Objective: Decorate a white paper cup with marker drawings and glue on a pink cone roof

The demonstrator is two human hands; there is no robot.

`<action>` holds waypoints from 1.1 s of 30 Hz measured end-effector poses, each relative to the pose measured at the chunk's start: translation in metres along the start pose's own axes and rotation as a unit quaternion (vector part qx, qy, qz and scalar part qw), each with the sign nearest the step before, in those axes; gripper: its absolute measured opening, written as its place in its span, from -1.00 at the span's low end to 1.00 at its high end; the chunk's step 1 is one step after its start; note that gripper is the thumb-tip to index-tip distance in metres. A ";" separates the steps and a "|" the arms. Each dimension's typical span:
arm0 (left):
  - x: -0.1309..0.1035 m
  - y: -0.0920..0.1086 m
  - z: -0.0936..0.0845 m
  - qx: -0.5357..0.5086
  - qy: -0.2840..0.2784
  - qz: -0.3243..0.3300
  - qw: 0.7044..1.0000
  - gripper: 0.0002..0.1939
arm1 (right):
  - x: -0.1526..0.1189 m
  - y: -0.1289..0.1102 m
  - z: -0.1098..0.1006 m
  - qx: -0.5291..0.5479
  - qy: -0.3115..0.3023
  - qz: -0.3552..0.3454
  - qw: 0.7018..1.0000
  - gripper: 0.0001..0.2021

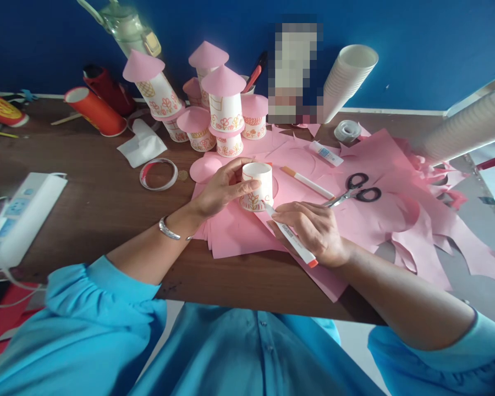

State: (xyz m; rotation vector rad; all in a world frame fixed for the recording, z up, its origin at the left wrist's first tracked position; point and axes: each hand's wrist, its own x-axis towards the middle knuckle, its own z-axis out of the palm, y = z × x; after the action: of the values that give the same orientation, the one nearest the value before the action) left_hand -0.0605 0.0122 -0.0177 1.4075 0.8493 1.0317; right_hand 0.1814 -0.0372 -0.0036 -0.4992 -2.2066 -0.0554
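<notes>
Fingers and thumb of my left hand (223,188) wrap round a short white paper cup (260,190) with orange-red plant drawings along its lower side. The cup's round opening faces up. My right hand (313,228) grips a white marker (293,245) with an orange-red end; its tip meets the cup's drawn side. Under both hands lie sheets of pink paper (235,239). A second marker (307,183), white with an orange cap, rests just beyond the cup. To the left of the cup is a small pink paper cone (205,169).
Decorated cup towers with pink cone roofs (225,91) stand behind. Scissors (350,190), a glue stick (325,153) and clear tape (347,131) lie right. Stacked paper cups (350,82) lean at the back. A tape ring (159,175) and power strip (28,214) are left.
</notes>
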 end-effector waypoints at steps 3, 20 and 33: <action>0.000 0.000 0.000 0.003 -0.003 0.000 1.000 -0.49 | 0.000 0.000 -0.001 0.000 -0.005 -0.004 1.000 -0.86; 0.000 0.001 0.000 -0.020 -0.008 0.004 1.000 -0.51 | 0.003 -0.003 -0.003 0.004 -0.022 -0.004 1.000 -0.86; -0.001 -0.003 -0.001 -0.018 -0.010 0.009 1.000 -0.50 | 0.001 -0.006 -0.002 0.010 0.022 -0.012 1.000 -0.83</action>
State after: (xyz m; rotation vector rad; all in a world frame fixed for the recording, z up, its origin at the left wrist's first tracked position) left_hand -0.0619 0.0125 -0.0204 1.3959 0.8015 1.0390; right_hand 0.1796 -0.0430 -0.0009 -0.4572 -2.1685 -0.0569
